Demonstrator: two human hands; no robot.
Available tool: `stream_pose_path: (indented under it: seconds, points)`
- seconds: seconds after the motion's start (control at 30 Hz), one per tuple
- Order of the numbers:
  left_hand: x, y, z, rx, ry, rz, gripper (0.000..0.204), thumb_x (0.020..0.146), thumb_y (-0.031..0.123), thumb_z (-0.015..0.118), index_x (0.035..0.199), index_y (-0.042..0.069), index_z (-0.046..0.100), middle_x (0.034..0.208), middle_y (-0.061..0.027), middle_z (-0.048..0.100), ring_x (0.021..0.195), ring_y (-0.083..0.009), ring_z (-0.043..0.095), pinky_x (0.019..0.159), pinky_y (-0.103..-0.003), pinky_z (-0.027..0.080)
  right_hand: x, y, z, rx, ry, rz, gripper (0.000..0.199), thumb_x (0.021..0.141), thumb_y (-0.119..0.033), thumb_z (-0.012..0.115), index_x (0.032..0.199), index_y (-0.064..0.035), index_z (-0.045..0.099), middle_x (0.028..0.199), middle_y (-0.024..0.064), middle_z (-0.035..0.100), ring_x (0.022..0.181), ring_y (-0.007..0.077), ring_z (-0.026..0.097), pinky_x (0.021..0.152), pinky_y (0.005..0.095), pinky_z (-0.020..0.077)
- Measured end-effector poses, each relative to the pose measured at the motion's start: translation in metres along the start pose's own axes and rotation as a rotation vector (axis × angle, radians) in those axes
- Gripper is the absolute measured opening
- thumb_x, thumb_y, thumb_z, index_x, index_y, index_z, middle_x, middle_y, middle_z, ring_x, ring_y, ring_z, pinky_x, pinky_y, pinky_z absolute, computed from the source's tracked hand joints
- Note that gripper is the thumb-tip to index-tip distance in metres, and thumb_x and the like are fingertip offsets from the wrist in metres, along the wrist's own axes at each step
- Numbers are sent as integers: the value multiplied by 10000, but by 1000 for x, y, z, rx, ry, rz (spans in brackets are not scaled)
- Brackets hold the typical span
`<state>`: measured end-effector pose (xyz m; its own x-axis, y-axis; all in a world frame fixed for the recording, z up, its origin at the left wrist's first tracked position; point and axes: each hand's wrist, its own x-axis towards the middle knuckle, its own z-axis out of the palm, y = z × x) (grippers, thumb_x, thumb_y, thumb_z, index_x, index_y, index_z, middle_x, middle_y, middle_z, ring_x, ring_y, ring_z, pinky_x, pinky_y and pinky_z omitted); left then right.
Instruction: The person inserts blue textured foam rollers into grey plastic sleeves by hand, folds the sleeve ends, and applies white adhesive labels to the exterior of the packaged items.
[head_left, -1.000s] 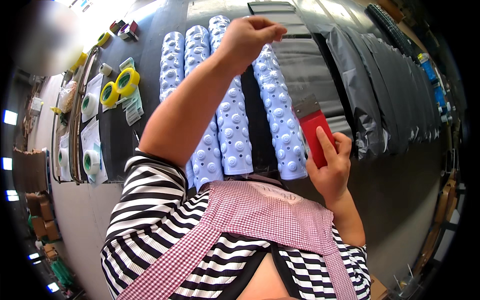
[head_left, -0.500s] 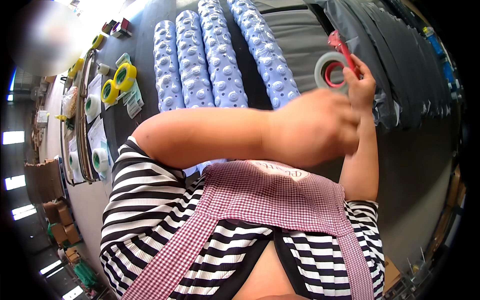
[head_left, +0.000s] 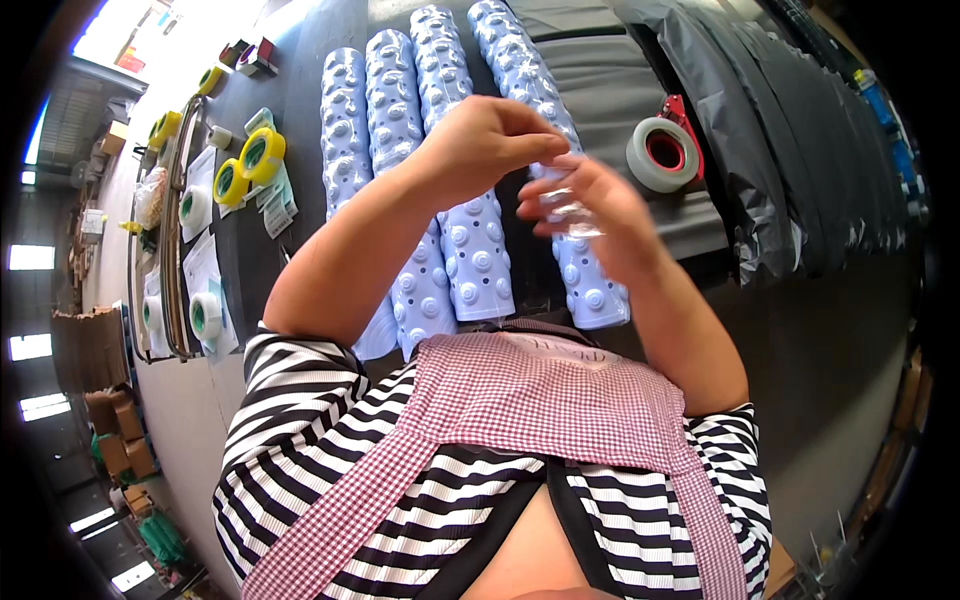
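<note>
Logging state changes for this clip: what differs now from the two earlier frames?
The tape dispenser left the right hand and lies on the table. Both hands now meet above the blue rolled mats, the left hand beside a clear strip. Mats and yellow tape rolls stayed put.

Rolled mats [head_left: 440, 170] side by side on desk [head_left: 820, 330], running away from body. Tape dispenser [head_left: 662, 150] just right of them, beside bags [head_left: 760, 150]. Tape rolls [head_left: 245, 165] well left. Hands: left hand [head_left: 480, 140], right hand [head_left: 585, 215], above mats.

Yellow tape rolls [head_left: 250, 165] far left on tabletop [head_left: 830, 330], grey tape roll w/ red dispenser [head_left: 662, 152] right, black bags [head_left: 730, 150] beside.
</note>
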<state>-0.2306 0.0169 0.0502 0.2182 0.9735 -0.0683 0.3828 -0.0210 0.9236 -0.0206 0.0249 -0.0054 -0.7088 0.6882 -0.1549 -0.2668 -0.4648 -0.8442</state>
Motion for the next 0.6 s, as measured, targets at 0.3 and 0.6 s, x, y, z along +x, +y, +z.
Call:
stream_pose_path:
  seconds: [0.3, 0.6]
  points:
    - [1, -81, -46, -31, 234, -265, 249, 901, 186, 748, 1037, -22, 756, 918, -57, 730, 876, -110, 654, 816, -265, 509, 35, 75, 40, 17, 223, 349, 204, 994, -191, 623, 1067, -44, 501, 1020, 161, 719, 916, 240, 724, 742, 317, 568]
    - [-10, -128, -23, 248, 262, -231, 296, 780, 235, 807, 1020, 65, 774, 888, -93, 740, 797, -232, 701, 770, -368, 556, 58, 96, 35, -135, 286, 469, 329, 961, -144, 631, 1151, 20, 418, 960, 193, 712, 773, 255, 739, 630, 334, 528]
